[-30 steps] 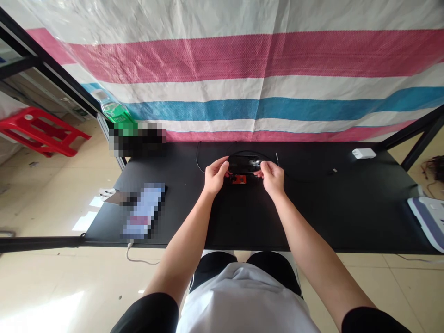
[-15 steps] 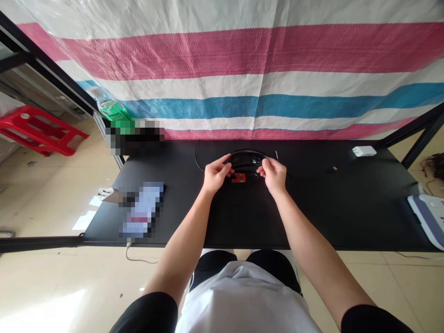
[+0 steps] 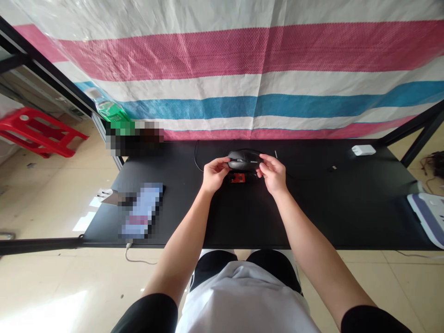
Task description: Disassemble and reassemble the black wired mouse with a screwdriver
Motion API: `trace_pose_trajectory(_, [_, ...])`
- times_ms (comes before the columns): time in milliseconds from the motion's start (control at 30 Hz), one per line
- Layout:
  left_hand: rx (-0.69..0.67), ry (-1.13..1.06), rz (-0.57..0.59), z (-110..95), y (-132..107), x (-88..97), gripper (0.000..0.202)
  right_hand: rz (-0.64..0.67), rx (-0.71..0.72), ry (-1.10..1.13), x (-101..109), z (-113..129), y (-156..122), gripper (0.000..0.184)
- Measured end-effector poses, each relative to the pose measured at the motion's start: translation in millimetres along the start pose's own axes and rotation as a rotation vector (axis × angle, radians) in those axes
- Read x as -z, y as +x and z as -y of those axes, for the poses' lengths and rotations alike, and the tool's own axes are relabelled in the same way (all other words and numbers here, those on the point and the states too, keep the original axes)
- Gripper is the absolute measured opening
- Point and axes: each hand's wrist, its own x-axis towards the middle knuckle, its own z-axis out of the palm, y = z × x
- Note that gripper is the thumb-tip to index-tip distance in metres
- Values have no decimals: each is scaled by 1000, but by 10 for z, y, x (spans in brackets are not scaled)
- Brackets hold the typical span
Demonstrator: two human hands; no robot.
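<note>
A black mouse shell (image 3: pixel 244 160), rounded side up, with a scroll wheel showing toward its left end, is held between my two hands. My left hand (image 3: pixel 214 174) pinches its left end. With closed fingertips, my right hand (image 3: pixel 273 173) grips the right end. Just in front of the shell lies a red circuit board (image 3: pixel 237 178), set in a dark part that is hard to make out against the table. A thin black cable (image 3: pixel 196 157) curves out to the left behind my left hand.
On the black table (image 3: pixel 333 208) lie a blurred phone (image 3: pixel 144 208) with a white cable, a white charger (image 3: pixel 363 150), a small plug (image 3: pixel 334 168) and a power strip (image 3: pixel 430 215). A green-labelled bottle (image 3: pixel 114 113) stands back left; a striped sheet (image 3: pixel 222 55) hangs behind.
The black shell has turned so that its rounded outside and scroll wheel show, where a darker, hollow-looking side showed before. Both hands stay almost in place at its ends.
</note>
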Motion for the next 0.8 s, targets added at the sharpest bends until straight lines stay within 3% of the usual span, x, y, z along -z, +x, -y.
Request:
trace_pose_trajectory(167, [-26, -21, 13, -15, -1, 12, 24, 30, 4, 49, 0, -7, 9, 39])
trace_pose_trajectory(433, [-82, -102, 25, 48, 26, 9, 62, 34, -29, 71, 11, -5, 1, 32])
trace_pose_trajectory(800, [34, 22, 29, -65, -16, 4, 36, 81, 22, 67, 9, 41, -16, 47])
